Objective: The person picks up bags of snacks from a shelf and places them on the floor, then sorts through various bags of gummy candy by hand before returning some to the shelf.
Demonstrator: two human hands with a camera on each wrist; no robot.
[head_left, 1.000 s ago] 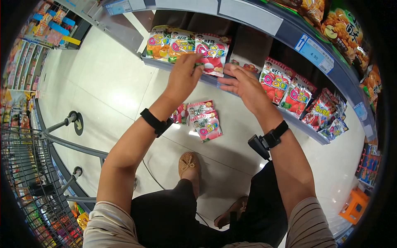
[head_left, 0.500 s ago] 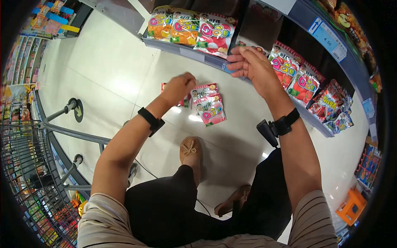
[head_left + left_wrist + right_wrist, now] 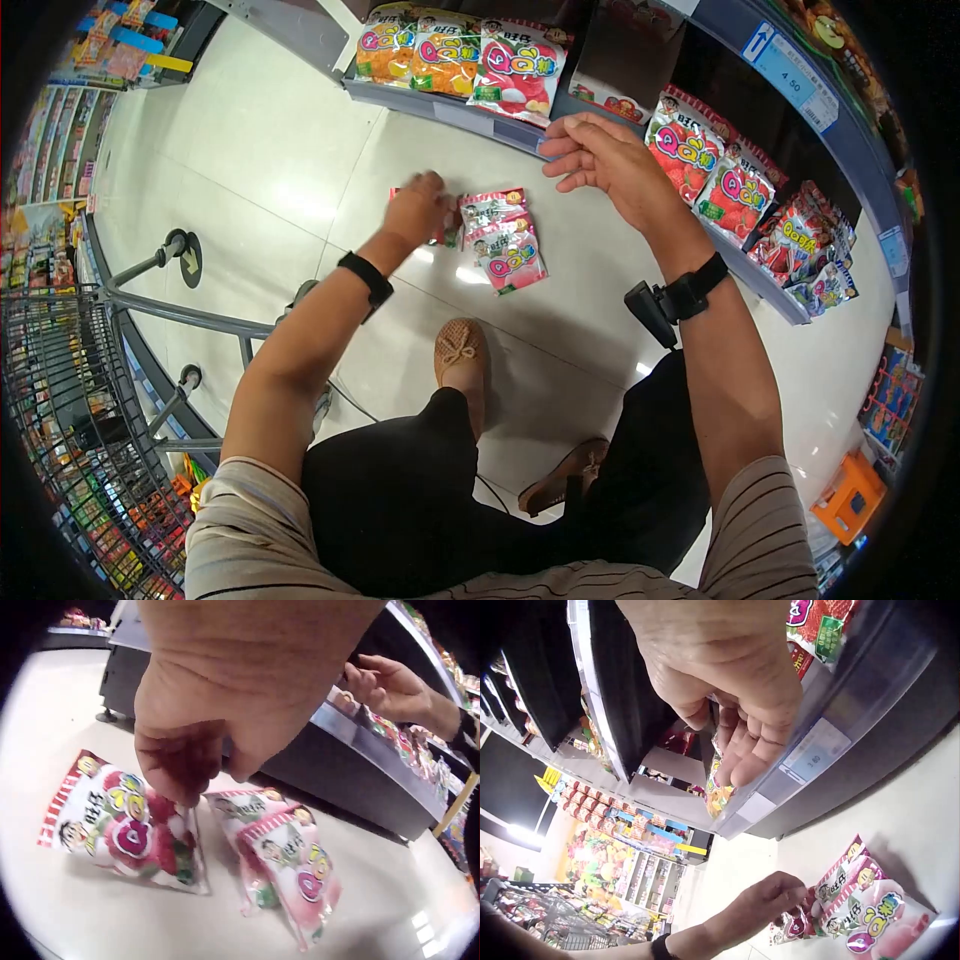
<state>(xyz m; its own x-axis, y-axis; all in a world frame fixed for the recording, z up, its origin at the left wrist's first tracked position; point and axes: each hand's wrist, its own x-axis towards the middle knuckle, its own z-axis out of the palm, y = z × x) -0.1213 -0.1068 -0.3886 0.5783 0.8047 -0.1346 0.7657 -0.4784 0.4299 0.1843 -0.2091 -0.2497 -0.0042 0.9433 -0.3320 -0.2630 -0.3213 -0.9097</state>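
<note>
On the floor lies a red-and-white gummy candy bag (image 3: 124, 832) with lychee pictures. My left hand (image 3: 418, 212) is low over it, fingers loosely bent and fingertips right at the bag's edge; the thumb hangs apart. That hand covers much of the bag in the head view. Beside it, a pink peach gummy bag (image 3: 510, 258) overlaps another pink gummy bag (image 3: 490, 208). My right hand (image 3: 612, 165) hovers at the shelf's front edge, fingers relaxed and holding nothing. It is near a brown display box (image 3: 625, 65) between rows of bags.
The low shelf (image 3: 440, 115) holds orange gummy bags (image 3: 445, 55), a lychee gummy bag (image 3: 518, 68) and strawberry gummy bags (image 3: 683, 150). A wire shopping cart (image 3: 80, 420) stands at left. My shoe (image 3: 460, 345) and a thin cable (image 3: 355, 402) are on the floor.
My left hand has come down from the lychee bag on the shelf to the bag on the floor. The right hand stays by the shelf edge.
</note>
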